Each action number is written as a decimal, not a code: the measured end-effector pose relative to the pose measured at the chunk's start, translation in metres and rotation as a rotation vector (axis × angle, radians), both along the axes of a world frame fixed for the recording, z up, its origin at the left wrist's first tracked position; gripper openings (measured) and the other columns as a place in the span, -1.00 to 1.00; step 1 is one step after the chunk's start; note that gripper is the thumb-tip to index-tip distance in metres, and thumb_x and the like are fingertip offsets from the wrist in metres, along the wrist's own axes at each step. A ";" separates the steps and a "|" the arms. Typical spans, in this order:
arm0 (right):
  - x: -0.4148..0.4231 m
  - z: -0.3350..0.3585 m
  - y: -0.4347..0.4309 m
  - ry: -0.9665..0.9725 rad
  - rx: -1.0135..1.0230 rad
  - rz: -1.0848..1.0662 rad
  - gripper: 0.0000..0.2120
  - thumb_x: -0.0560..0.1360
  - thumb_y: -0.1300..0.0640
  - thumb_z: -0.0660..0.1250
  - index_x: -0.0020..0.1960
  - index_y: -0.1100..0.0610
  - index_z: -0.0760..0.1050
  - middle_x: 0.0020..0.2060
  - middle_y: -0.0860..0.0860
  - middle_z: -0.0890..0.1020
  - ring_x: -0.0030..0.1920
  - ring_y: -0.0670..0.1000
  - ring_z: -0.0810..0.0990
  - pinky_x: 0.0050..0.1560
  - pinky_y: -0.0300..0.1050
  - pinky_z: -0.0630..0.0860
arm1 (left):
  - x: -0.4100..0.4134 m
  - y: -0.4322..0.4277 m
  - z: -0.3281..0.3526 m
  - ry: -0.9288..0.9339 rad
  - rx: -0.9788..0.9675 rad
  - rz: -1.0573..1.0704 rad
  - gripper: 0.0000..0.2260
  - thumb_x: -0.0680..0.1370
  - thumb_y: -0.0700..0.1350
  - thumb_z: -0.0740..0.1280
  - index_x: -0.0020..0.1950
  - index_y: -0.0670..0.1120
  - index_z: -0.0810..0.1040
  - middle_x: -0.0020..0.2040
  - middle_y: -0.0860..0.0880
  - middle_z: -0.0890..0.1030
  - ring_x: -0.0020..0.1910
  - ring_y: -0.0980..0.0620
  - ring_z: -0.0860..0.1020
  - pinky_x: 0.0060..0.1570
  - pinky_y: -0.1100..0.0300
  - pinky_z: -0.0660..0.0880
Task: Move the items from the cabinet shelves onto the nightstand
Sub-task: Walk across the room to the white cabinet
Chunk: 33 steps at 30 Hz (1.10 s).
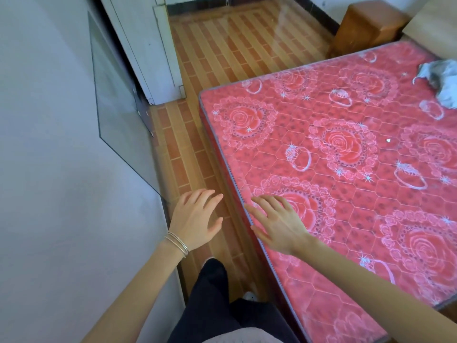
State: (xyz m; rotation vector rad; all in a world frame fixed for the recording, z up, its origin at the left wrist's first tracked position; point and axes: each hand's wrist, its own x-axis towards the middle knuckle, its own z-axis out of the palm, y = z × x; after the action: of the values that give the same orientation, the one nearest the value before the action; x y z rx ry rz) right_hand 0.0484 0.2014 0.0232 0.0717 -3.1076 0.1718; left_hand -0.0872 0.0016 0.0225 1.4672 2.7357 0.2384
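Note:
My left hand (pixel 195 219) is stretched out over the tiled floor with its fingers straight and holds nothing; thin bangles circle its wrist. My right hand (pixel 277 222) hovers over the near edge of the red mattress (pixel 346 149), fingers spread, empty. A brown wooden nightstand (pixel 368 26) stands at the far right, beyond the mattress's far corner; its top is bare. No cabinet shelves and no items from them are in view.
A glass pane (pixel 116 107) leans against the white wall on the left. A white door (pixel 146 45) stands behind it. A narrow strip of striped tiled floor (pixel 222 45) runs between wall and mattress. A crumpled grey-white cloth (pixel 442 80) lies on the mattress's far right.

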 end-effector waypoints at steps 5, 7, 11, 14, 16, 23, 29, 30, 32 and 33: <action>-0.057 0.006 -0.003 -0.036 0.032 -0.028 -0.55 0.48 -0.09 0.12 0.29 0.07 0.43 0.20 0.11 0.54 0.18 0.15 0.51 0.15 0.10 0.45 | -0.053 -0.002 -0.001 -0.017 -0.009 -0.001 -0.53 0.47 0.17 0.13 0.25 -0.02 0.54 0.17 -0.03 0.58 0.15 -0.04 0.52 0.09 0.01 0.46; -0.082 0.010 -0.003 -0.031 0.029 -0.038 -0.55 0.48 -0.08 0.13 0.29 0.07 0.43 0.19 0.12 0.54 0.17 0.15 0.51 0.13 0.11 0.46 | -0.077 -0.003 -0.001 -0.017 0.001 0.026 -0.53 0.47 0.17 0.13 0.26 -0.02 0.53 0.16 -0.02 0.58 0.15 -0.02 0.52 0.08 0.02 0.46; -0.125 0.019 -0.004 0.001 0.031 -0.066 -0.57 0.47 -0.07 0.15 0.27 0.07 0.42 0.17 0.11 0.55 0.15 0.16 0.52 0.09 0.11 0.48 | -0.117 0.000 0.004 -0.035 0.043 0.095 -0.54 0.47 0.17 0.14 0.25 -0.03 0.53 0.15 -0.01 0.58 0.14 -0.02 0.52 0.05 0.02 0.48; -0.154 0.023 0.000 0.028 0.026 -0.083 -0.57 0.47 -0.07 0.14 0.27 0.08 0.43 0.15 0.11 0.56 0.14 0.16 0.52 0.09 0.09 0.46 | -0.138 0.006 0.006 -0.040 0.056 0.114 -0.53 0.47 0.18 0.12 0.24 -0.02 0.54 0.14 -0.01 0.59 0.12 -0.03 0.53 0.03 0.00 0.50; -0.170 0.023 0.003 0.028 0.032 -0.072 -0.56 0.47 -0.06 0.14 0.29 0.09 0.44 0.16 0.10 0.55 0.15 0.15 0.51 0.11 0.08 0.44 | -0.150 0.006 0.004 -0.039 0.064 0.123 -0.53 0.47 0.18 0.11 0.23 -0.03 0.54 0.13 -0.01 0.59 0.12 -0.03 0.53 0.04 0.00 0.50; -0.237 0.007 0.017 0.014 0.030 0.052 -0.54 0.48 -0.07 0.14 0.31 0.09 0.44 0.18 0.09 0.54 0.16 0.14 0.51 0.10 0.07 0.43 | -0.187 0.009 -0.002 -0.026 0.035 0.176 -0.52 0.46 0.17 0.09 0.23 -0.04 0.55 0.12 -0.03 0.59 0.12 -0.05 0.53 0.08 -0.01 0.48; -0.319 0.009 0.051 0.057 0.035 0.160 -0.54 0.48 -0.08 0.15 0.29 0.10 0.46 0.17 0.10 0.55 0.16 0.14 0.51 0.14 0.08 0.41 | -0.247 0.028 -0.008 -0.023 -0.001 0.268 -0.53 0.46 0.17 0.11 0.22 -0.04 0.55 0.12 -0.03 0.59 0.12 -0.06 0.54 0.08 -0.01 0.47; -0.333 0.012 0.060 0.060 0.041 0.162 -0.54 0.47 -0.08 0.16 0.29 0.10 0.46 0.17 0.10 0.55 0.15 0.14 0.51 0.14 0.09 0.42 | -0.260 0.033 -0.006 -0.018 -0.003 0.285 -0.53 0.46 0.17 0.11 0.22 -0.04 0.55 0.12 -0.04 0.59 0.12 -0.07 0.54 0.07 -0.01 0.48; -0.361 0.020 0.080 0.065 0.043 0.168 -0.55 0.47 -0.07 0.16 0.28 0.10 0.47 0.16 0.11 0.55 0.14 0.15 0.51 0.12 0.09 0.43 | -0.287 0.047 0.000 -0.005 0.001 0.313 -0.52 0.46 0.17 0.11 0.21 -0.06 0.55 0.11 -0.06 0.60 0.11 -0.09 0.55 0.05 -0.02 0.49; -0.374 0.024 0.090 0.071 0.039 0.173 -0.55 0.47 -0.07 0.15 0.27 0.10 0.47 0.16 0.11 0.55 0.14 0.15 0.51 0.12 0.09 0.43 | -0.299 0.055 0.004 0.001 0.002 0.321 -0.52 0.46 0.17 0.10 0.21 -0.06 0.55 0.11 -0.07 0.60 0.11 -0.09 0.55 0.05 -0.03 0.49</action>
State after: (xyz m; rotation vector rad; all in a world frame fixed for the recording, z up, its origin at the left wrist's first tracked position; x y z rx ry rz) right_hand -0.3253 0.2916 0.0477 0.3398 -3.0319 0.1098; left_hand -0.3860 0.0564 0.0264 1.0203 2.9597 0.2463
